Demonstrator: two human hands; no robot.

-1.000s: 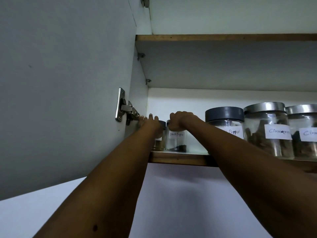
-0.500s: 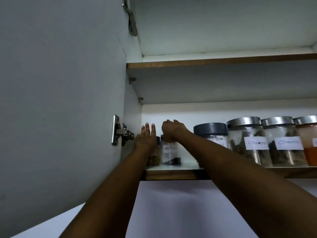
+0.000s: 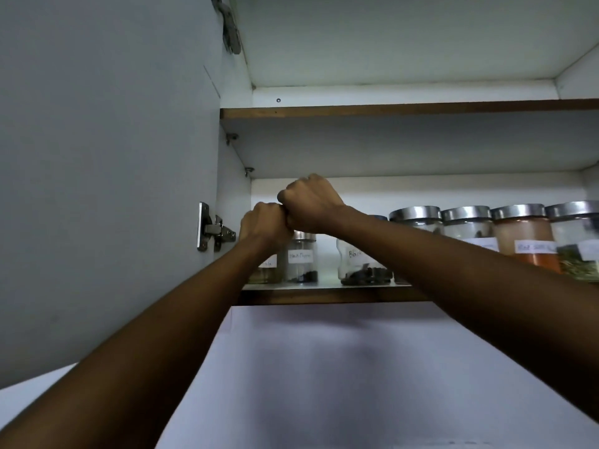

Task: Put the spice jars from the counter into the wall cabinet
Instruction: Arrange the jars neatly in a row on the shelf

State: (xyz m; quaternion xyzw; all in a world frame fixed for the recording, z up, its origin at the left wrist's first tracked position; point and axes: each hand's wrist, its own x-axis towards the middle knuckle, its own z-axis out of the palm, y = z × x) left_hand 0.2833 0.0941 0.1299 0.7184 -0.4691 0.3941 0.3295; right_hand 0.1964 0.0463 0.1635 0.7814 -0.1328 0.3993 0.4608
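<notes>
Both hands are up at the lower shelf (image 3: 324, 294) of the open wall cabinet. My left hand (image 3: 264, 223) is a closed fist in front of the top of a small jar with yellowish contents (image 3: 266, 272) at the shelf's far left; that jar's lid is hidden. My right hand (image 3: 309, 204) is also a fist, raised above a small steel-lidded jar labelled black pepper (image 3: 301, 259), and touches the left hand. Nothing shows in either fist. A wider jar with dark contents (image 3: 359, 267) stands just right, partly behind my right forearm.
A row of steel-lidded glass jars (image 3: 466, 222) runs rightward, one holding orange powder (image 3: 523, 238). The open cabinet door (image 3: 97, 157) with its hinge (image 3: 214, 226) stands close on the left. An upper shelf (image 3: 389, 110) hangs above. White wall lies below.
My left hand went from spread fingers to a fist. My right hand lifted off the black pepper jar, which now shows whole. The view tilted upward and more jars appear at right.
</notes>
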